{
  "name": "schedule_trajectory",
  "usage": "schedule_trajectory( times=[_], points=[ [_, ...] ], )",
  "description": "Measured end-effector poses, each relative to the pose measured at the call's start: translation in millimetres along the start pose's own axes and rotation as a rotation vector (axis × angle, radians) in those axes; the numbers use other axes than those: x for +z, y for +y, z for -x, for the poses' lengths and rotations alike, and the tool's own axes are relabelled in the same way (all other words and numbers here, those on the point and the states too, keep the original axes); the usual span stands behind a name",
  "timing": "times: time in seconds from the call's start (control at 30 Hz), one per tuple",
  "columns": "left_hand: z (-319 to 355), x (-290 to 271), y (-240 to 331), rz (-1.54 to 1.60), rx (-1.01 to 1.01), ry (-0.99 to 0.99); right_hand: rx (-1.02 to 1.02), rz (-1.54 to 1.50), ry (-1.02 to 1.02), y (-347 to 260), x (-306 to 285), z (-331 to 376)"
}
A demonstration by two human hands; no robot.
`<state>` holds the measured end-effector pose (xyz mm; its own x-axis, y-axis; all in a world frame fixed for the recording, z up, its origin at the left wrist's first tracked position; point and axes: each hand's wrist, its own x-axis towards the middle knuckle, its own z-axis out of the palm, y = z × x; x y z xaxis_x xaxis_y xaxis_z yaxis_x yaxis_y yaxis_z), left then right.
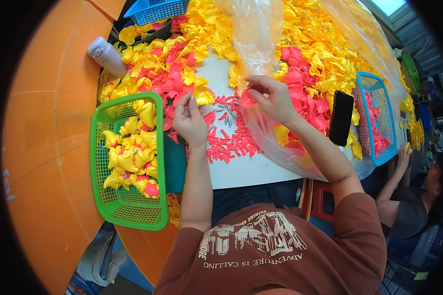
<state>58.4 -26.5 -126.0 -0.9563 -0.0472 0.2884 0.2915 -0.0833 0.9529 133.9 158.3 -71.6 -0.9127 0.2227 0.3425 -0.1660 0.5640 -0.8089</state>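
Over the table's middle, my right hand (pixel 273 100) has its thumb and fingers closed on a rounded pink-red plastic piece (pixel 247 100). My left hand (pixel 191 126) is pinched shut to the left of it; what lies in its fingertips, if anything, I cannot make out. Beside those fingertips sits a yellow plastic piece (pixel 203 96), part of the heap or just in front of it. Between and below the hands, many small pink plastic parts (pixel 231 147) are spread on the white tabletop (pixel 231 178), with small silvery metal pins (pixel 228 117) among them.
A green basket (pixel 163 162) on the left contains yellow-and-pink assembled pieces. Heaps of yellow shells (pixel 325 44) and pink shells (pixel 295 76) cover the far side. Nearby are a clear plastic bag (pixel 256 39), a black phone (pixel 340 118), blue baskets (pixel 390 123) and a pale bottle (pixel 108 58). Another person (pixel 408 206) sits at right.
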Motion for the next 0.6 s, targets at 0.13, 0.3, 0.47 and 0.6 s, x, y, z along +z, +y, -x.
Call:
schedule_trajectory(
  times=[0.13,0.3,0.47,0.6],
  points=[
    [-2.3,-0.7,-1.1,0.398,-0.301,-0.026,-0.002,0.03,0.138,2.9,-23.1,7.8],
    [-1.1,-3.4,-0.3,0.615,-0.431,-0.142,-0.054,0.432,0.326,13.4,-72.3,15.4],
    [-1.8,-5.6,0.6,0.897,-0.597,-0.247,0.142,0.038,0.42,8.2,-68.5,18.0],
    [-2.3,-10.4,-5.9,0.986,-0.594,-0.3,-0.104,0.356,0.179,-19.2,-32.2,12.5]
  ],
)
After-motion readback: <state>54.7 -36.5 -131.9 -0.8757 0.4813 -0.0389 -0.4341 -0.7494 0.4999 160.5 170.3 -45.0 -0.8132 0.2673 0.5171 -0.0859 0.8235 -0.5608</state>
